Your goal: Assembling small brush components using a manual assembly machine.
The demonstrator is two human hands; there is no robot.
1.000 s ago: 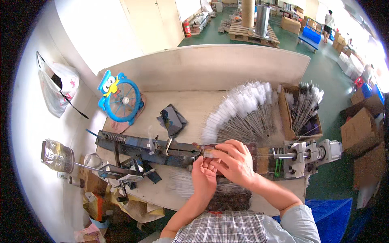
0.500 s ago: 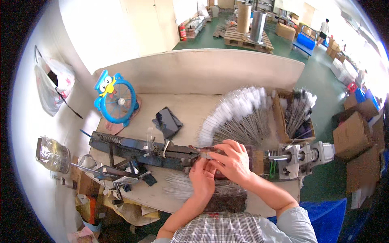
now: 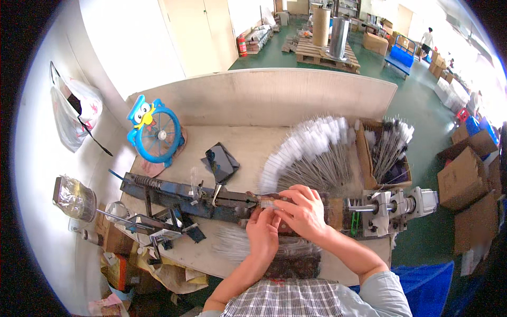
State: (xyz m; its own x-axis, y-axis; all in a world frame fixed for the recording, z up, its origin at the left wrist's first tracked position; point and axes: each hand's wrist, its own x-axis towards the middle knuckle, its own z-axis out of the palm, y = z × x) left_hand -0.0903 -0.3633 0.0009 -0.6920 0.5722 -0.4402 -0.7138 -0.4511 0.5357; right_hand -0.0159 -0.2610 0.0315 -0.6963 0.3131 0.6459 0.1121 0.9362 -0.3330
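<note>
My left hand [image 3: 262, 232] and my right hand [image 3: 302, 212] meet at the middle of a long dark metal bench fixture [image 3: 174, 194]. Their fingertips are pinched together at a small light-coloured piece by the fixture's end; what exactly they grip is too small to make out. Behind my right hand, white-tipped wire brushes [image 3: 311, 148] lie fanned out on the table. A bundle of thin wires [image 3: 235, 244] lies beside my left wrist, partly hidden by it. To the right of my right hand is a shaft in metal clamp blocks [image 3: 383, 206].
A cardboard box [image 3: 365, 153] of more brushes stands at the right. A blue cartoon-bird fan [image 3: 158, 134] and a black folded sheet [image 3: 222, 162] are at the left. A low board [image 3: 264, 98] closes the table's back. Metal brackets [image 3: 158, 227] jut out at the front left.
The whole view has shifted slightly down and right. Both hands stay pinched at the same spot on the fixture, with only small finger movement.
</note>
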